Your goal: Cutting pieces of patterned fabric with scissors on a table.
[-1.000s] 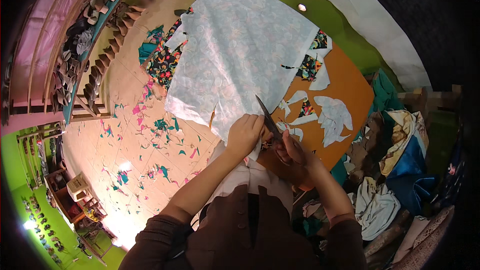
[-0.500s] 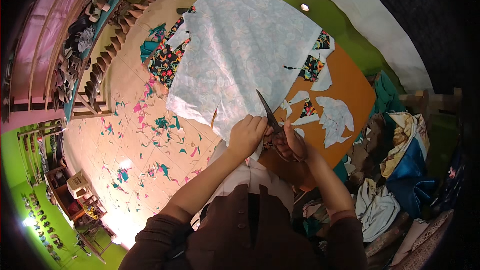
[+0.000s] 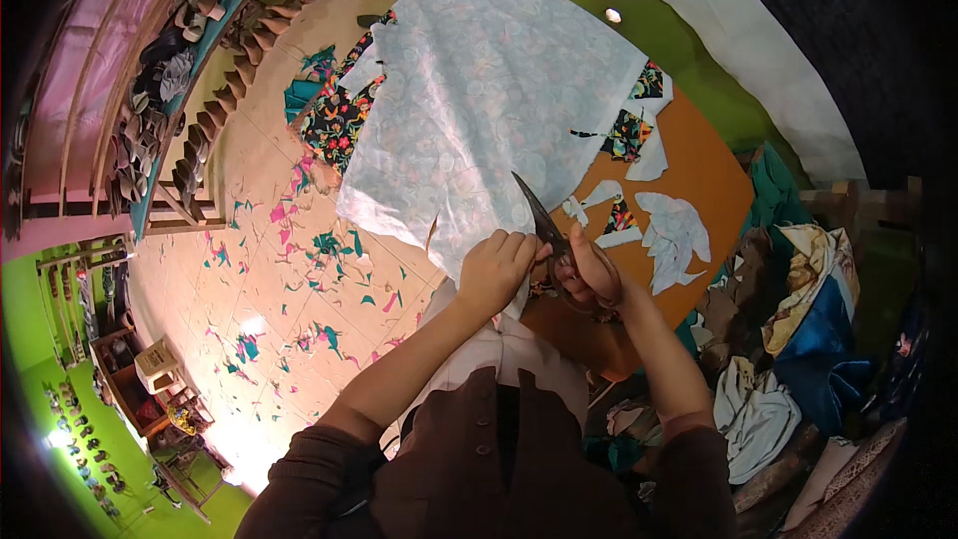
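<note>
The left hand [image 3: 493, 273] curled closed on pale cloth [image 3: 479, 110] spread beyond its fingers. The right hand [image 3: 593, 274] clasped dark scissors [image 3: 544, 223].

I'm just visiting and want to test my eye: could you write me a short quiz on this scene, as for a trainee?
1. Which of the hands holds the scissors? A: left. B: right.
2. True or false: the pale cloth covers the whole orange-brown table.
3. Fill the gap: scraps of teal and ____ litter the tiled floor.

Key: 1: B, the right hand; 2: false, part is bare; 3: pink.
</note>
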The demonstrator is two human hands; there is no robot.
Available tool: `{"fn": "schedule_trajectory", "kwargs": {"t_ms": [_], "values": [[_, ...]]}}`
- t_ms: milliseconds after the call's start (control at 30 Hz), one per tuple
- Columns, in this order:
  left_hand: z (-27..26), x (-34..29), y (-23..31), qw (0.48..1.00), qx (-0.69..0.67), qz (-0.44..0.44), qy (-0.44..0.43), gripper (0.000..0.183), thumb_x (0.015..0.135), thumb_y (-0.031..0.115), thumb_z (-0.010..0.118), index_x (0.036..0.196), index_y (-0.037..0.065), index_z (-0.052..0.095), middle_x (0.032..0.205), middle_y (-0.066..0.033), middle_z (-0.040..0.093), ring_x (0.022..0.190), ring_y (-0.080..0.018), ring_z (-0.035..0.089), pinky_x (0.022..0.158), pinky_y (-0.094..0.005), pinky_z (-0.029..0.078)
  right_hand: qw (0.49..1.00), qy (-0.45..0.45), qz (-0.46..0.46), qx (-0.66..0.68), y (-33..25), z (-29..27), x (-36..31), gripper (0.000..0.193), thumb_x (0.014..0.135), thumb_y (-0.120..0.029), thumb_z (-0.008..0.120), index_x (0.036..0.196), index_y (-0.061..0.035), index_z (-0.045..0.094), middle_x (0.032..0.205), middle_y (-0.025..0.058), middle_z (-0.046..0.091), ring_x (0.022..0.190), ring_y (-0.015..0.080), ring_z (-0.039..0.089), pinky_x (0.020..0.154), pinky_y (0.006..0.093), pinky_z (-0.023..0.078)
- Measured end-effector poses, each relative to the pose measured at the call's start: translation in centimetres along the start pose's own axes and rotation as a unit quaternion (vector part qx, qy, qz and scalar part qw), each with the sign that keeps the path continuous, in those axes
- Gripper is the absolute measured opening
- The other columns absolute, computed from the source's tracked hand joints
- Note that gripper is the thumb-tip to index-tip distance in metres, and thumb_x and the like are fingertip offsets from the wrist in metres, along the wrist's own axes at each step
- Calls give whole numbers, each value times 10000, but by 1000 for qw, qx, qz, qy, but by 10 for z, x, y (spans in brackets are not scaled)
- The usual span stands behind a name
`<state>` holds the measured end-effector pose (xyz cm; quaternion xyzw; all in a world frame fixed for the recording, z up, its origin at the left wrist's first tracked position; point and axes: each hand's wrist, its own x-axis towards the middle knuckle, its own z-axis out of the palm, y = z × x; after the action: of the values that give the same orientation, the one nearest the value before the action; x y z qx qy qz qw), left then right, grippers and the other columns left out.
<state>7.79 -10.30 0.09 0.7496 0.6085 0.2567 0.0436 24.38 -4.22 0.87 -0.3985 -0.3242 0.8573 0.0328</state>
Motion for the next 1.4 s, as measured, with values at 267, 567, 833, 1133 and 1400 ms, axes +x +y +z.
{"fn": "schedule_trajectory", "kwargs": {"t_ms": [267, 567, 833, 1133, 1400], "values": [[2, -4, -1, 999, 6, 3, -31, 208, 645, 132, 601, 835, 87, 528, 704, -25, 485, 641, -183, 498, 506, -287, 419, 995, 15, 48, -86, -22, -6, 3, 675, 778, -676, 259, 994, -83, 500, 566, -59, 313, 389, 15, 244, 328, 167, 199], [4, -6, -2, 998, -3, 12, -58, 234, 635, 132, 582, 855, 96, 509, 719, -17, 483, 667, -179, 501, 525, -283, 429, 994, -8, 82, -72, -36, -17, 10, 687, 798, -645, 245, 1025, -43, 486, 535, -65, 286, 379, 26, 221, 323, 176, 206], [4, -6, -1, 998, -1, 6, -57, 178, 641, 130, 555, 810, 104, 505, 716, -3, 477, 661, -167, 496, 524, -276, 430, 974, -14, 40, -221, -54, -27, 12, 738, 727, -710, 325, 910, -18, 501, 542, -49, 333, 364, 22, 280, 309, 169, 245], [8, -5, 0, 998, -1, 12, -63, 173, 626, 124, 550, 793, 100, 510, 715, 1, 472, 650, -160, 489, 512, -274, 427, 969, -28, 22, -246, -61, -30, 24, 659, 784, -644, 314, 948, -36, 506, 518, -37, 344, 365, 26, 273, 323, 169, 236], [10, -11, 3, 998, -11, 16, -59, 166, 616, 120, 550, 779, 98, 522, 695, -5, 461, 636, -164, 484, 496, -279, 423, 923, -78, 87, -367, -92, -38, 27, 744, 711, -725, 302, 976, -66, 524, 555, -32, 374, 378, 34, 301, 333, 188, 243]]}}
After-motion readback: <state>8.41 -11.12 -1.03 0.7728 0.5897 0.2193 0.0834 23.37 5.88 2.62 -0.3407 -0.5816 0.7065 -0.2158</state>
